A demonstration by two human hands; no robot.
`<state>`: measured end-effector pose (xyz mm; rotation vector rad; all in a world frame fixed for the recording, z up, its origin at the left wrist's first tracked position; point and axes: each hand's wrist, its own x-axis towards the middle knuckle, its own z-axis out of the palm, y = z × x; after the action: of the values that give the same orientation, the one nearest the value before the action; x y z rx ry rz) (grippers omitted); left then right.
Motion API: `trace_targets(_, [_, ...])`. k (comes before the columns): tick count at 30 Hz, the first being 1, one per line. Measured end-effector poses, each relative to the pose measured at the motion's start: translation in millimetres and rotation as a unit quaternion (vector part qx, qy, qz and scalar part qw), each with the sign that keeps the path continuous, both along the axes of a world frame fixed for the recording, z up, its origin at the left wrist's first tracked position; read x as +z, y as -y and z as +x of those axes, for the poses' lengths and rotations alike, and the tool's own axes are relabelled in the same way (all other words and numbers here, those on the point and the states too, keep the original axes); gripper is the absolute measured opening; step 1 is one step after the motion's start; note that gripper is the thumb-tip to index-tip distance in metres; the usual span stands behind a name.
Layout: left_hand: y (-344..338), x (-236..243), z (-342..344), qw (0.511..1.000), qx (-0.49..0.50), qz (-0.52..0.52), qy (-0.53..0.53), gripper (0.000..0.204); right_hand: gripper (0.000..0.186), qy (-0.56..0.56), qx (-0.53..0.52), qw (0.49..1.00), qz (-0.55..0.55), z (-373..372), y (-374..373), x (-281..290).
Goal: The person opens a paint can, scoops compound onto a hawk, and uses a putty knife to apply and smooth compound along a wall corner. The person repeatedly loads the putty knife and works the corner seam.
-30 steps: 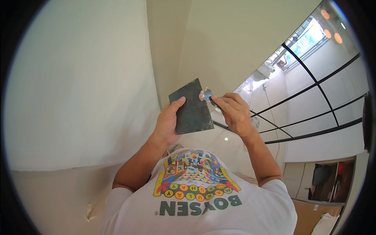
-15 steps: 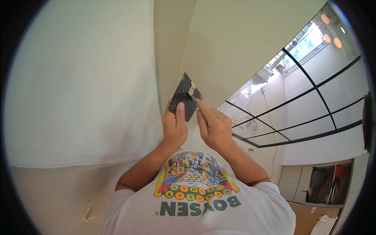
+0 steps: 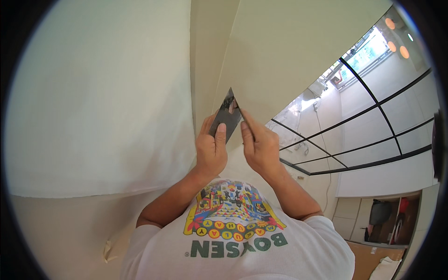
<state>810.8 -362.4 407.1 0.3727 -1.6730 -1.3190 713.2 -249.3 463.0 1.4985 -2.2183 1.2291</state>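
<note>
My left hand (image 3: 212, 148) grips a dark, flat metal plate (image 3: 226, 123) by its lower left edge, thumb across its face and fingers behind. The plate is tilted, with one corner pointing up and a pale patch near that corner. Close by on the right, my right hand (image 3: 262, 148) is closed around a thin scraper (image 3: 236, 102), seen almost edge-on. Its blade end lies against or just beside the plate's upper right edge; I cannot tell which. Most of the scraper is hidden by my fingers.
A broad white surface (image 3: 102, 102) fills the left, and a cream panel (image 3: 289, 51) rises ahead. To the right stands a black-framed glass grid (image 3: 377, 103). An open cabinet (image 3: 392, 219) holding a dark bag is at lower right, above a brown board (image 3: 373, 254).
Both hands have shifted slightly right. The plate has turned, showing a narrower face, and the scraper has moved toward its upper right edge.
</note>
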Motion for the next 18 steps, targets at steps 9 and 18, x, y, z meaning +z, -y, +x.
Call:
trace_targets(9, [24, 10, 9, 0.787, -0.226, 0.558, -0.137, 0.038, 0.052, -0.181, 0.096, 0.978, -0.032, -52, -22, 28])
trace_targets(18, [26, 22, 4, 0.724, -0.336, 0.595, -0.097, 0.037, 0.057, -0.191, 0.134, 0.972, -0.011, -64, -31, 9])
